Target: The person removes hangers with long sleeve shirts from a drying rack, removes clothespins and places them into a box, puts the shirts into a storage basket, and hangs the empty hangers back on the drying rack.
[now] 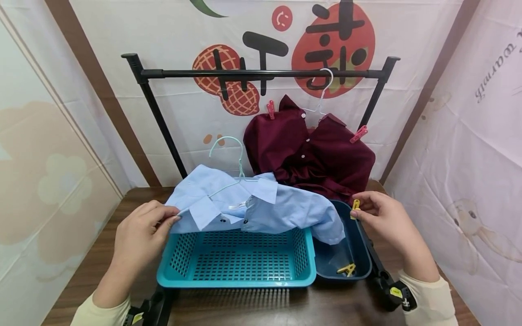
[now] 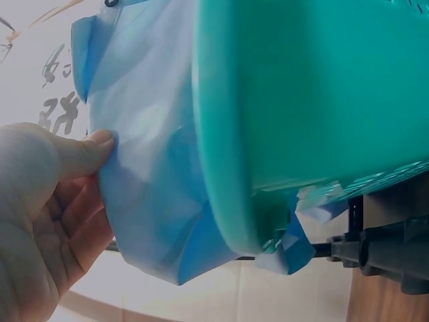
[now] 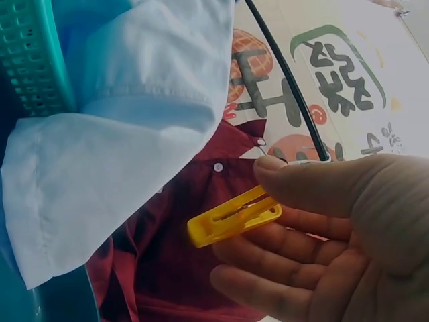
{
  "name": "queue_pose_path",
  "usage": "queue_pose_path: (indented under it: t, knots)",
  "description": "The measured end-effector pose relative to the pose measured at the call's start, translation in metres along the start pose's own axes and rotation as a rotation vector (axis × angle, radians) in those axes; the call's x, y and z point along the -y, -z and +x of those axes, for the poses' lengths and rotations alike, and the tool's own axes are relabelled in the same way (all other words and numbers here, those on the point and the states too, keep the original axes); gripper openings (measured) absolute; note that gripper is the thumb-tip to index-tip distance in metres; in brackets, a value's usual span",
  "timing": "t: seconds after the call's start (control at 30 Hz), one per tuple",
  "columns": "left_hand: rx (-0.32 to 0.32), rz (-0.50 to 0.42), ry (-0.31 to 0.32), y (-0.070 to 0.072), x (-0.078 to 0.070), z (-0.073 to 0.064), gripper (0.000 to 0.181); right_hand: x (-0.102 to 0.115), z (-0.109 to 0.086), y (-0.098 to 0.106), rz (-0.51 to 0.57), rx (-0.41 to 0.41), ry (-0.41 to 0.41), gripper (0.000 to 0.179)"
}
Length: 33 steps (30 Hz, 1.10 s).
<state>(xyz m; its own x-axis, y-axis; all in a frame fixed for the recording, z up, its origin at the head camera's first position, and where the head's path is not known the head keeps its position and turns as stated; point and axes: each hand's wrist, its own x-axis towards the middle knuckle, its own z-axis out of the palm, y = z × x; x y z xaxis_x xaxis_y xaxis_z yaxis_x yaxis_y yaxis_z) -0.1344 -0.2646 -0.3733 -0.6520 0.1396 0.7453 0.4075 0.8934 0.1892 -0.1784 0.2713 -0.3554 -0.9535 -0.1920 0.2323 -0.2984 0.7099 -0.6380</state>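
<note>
A light blue shirt [image 1: 289, 206] on a mint wire hanger [image 1: 240, 163] lies over the back of a teal basket [image 1: 236, 284]. My left hand [image 1: 142, 233] pinches the shirt's shoulder at its left end; the left wrist view shows the thumb on the blue cloth [image 2: 147, 161]. Over the dark blue bin, my right hand [image 1: 387, 219] holds a yellow clothespin [image 3: 234, 218] between thumb and fingers, to the right of the shirt's sleeve. Another yellow clothespin [image 1: 346, 270] lies in the dark blue bin [image 1: 340, 275].
Behind, a maroon shirt [image 1: 326, 154] hangs by a white hanger [image 1: 326, 86] from a black rack [image 1: 244, 73], with a red clothespin [image 1: 271, 109] on one shoulder and another red clothespin [image 1: 359, 134] on the other. All stands on a brown wooden table [image 1: 228, 312].
</note>
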Motion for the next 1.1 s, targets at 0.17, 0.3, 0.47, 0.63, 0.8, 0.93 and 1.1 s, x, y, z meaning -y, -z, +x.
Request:
queue_pose_path:
  t: [0.17, 0.3, 0.47, 0.63, 0.8, 0.93, 1.1]
  knots:
    - [-0.01, -0.008, -0.011, 0.001, 0.001, 0.001, 0.02, -0.005, 0.002, 0.002, 0.005, 0.038, -0.022, 0.039]
    - [-0.019, -0.017, -0.02, 0.0, 0.003, 0.001, 0.021, -0.006, 0.001, 0.003, 0.005, 0.042, -0.016, 0.039]
    - [-0.02, -0.02, -0.026, 0.0, 0.003, 0.001, 0.021, -0.004, 0.001, 0.001, -0.017, 0.011, 0.027, 0.037]
    - [-0.012, -0.017, -0.032, -0.001, 0.002, 0.001, 0.021, 0.003, -0.001, -0.006, -0.03, -0.06, 0.103, 0.029]
    - [-0.01, -0.025, -0.048, -0.001, 0.002, 0.002, 0.021, 0.01, -0.001, -0.016, 0.006, -0.189, 0.254, 0.024]
    - [-0.013, -0.041, -0.071, -0.001, 0.002, 0.002, 0.021, 0.014, 0.0, -0.023, 0.001, -0.262, 0.372, 0.03]
    - [-0.013, -0.051, -0.096, -0.001, 0.0, 0.002, 0.021, 0.022, 0.0, -0.031, -0.054, -0.29, 0.465, 0.036]
